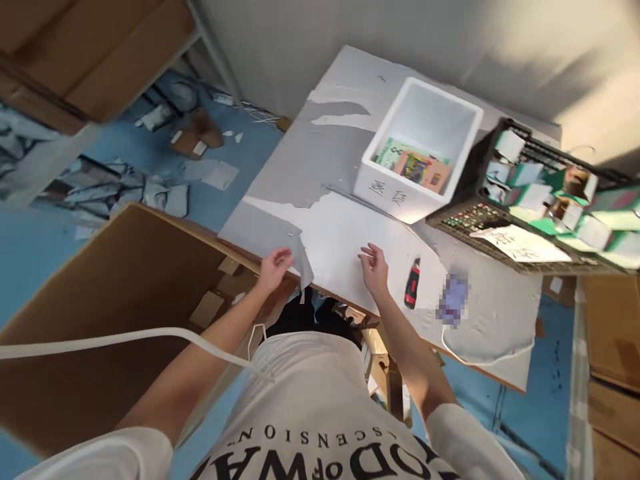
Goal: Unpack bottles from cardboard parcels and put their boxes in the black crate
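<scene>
My left hand [275, 268] is over the front edge of the table, beside a torn, hanging flap of the grey table covering [303, 267]. Its fingers are loosely bent and slightly apart, with nothing visible in them. My right hand [375, 268] hovers at the white part of the tabletop [333, 233], fingers curved and spread, holding nothing. To its right lies a red and black utility knife [413, 285]. Beyond the knife is a blurred-out purple-blue object [453, 299] with a white cable [480, 363] running from it.
A white foam box [390, 193] with colourful printed packets [420, 167] inside stands further back. Right of it, a black crate [480, 230] holds several small green and white boxes [535, 200]. A large open cardboard box [115, 313] is at the left, below a loaded shelf [95, 143].
</scene>
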`<act>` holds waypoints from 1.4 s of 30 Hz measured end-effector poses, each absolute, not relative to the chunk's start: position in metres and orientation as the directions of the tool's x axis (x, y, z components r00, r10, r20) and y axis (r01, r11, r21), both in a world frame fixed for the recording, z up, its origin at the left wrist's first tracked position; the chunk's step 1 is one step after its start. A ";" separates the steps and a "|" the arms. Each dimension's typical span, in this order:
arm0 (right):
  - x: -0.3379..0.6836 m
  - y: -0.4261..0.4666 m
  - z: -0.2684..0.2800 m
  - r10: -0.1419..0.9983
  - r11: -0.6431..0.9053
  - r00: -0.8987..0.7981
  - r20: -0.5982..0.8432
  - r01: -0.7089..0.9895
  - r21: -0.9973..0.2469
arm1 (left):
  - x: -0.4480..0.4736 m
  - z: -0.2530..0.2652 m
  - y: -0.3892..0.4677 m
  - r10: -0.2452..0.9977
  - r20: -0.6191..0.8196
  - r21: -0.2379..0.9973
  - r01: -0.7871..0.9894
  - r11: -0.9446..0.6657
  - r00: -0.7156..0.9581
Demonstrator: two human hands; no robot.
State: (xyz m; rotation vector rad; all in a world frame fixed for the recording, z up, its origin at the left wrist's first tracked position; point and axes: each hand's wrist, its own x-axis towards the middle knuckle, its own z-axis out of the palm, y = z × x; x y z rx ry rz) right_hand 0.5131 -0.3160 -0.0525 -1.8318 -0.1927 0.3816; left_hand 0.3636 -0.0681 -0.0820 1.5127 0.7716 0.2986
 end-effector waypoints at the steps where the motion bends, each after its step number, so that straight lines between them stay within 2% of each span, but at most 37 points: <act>1: 0.515 -0.296 -0.050 0.392 -0.300 0.909 -0.144 -0.022 -0.954 | 0.347 -0.084 -0.053 0.699 -0.261 0.954 0.288 0.082 0.666; 5: 0.507 -0.223 -0.038 0.591 -0.292 0.805 -0.062 0.141 -0.946 | 0.277 -0.095 -0.010 0.876 -0.244 0.938 0.329 0.106 0.415; 9: 0.479 -0.153 -0.029 0.707 -0.319 0.705 -0.056 0.248 -0.915 | 0.203 -0.111 0.021 0.939 -0.273 0.921 0.338 0.194 0.207; 17: 0.363 -0.006 -0.037 0.886 -0.243 0.464 0.007 0.476 -0.845 | 0.043 -0.150 0.055 0.889 -0.459 0.850 0.296 0.437 0.005; 23: 0.281 0.075 -0.085 0.958 -0.216 0.284 -0.033 0.645 -0.733 | -0.040 -0.195 0.075 0.834 -0.538 0.808 0.206 0.552 -0.123; 26: 0.260 0.104 -0.121 0.957 -0.286 0.251 -0.149 0.708 -0.646 | -0.056 -0.218 0.087 0.804 -0.568 0.783 0.184 0.594 -0.179; 29: 0.250 0.130 -0.160 0.913 -0.389 0.244 -0.326 0.761 -0.519 | -0.061 -0.242 0.101 0.784 -0.594 0.758 0.201 0.621 -0.181; 31: 0.247 0.147 -0.187 0.851 -0.428 0.223 -0.476 0.818 -0.383 | -0.060 -0.261 0.111 0.775 -0.607 0.741 0.227 0.632 -0.175; 34: 0.245 0.172 -0.232 0.733 -0.400 0.169 -0.659 0.890 -0.217 | -0.057 -0.293 0.124 0.764 -0.620 0.710 0.285 0.643 -0.179; 42: 0.234 0.250 -0.401 0.540 -0.210 -0.023 -0.841 0.964 -0.162 | -0.033 -0.401 0.137 0.754 -0.634 0.660 0.386 0.645 -0.175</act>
